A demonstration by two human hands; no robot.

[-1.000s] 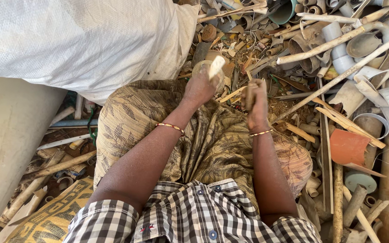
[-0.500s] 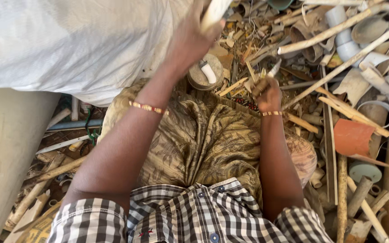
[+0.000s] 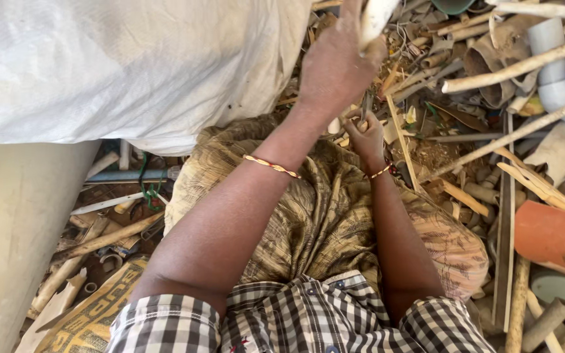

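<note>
My left hand [image 3: 336, 65] is raised near the top of the view, fingers closed around a pale pipe fragment [image 3: 375, 18] that sticks up past the frame edge. Below it, my right hand [image 3: 365, 136] is closed on a thin dark stick-like tool [image 3: 365, 104] just above my lap. Both wrists carry thin twisted bracelets. My lap is covered by a patterned yellow-brown cloth [image 3: 308, 216], and the right hand sits at its far edge, next to the scrap pile.
A big white sack [image 3: 132, 65] fills the upper left, with a pale wide pipe [image 3: 8, 235] below it. Broken plastic pipes, strips and sticks [image 3: 511, 65] lie heaped at right, including an orange pipe piece [image 3: 544, 232].
My left hand has risen from lap level up toward the sack with the pale fragment. The right hand stayed low by the scrap, still closed.
</note>
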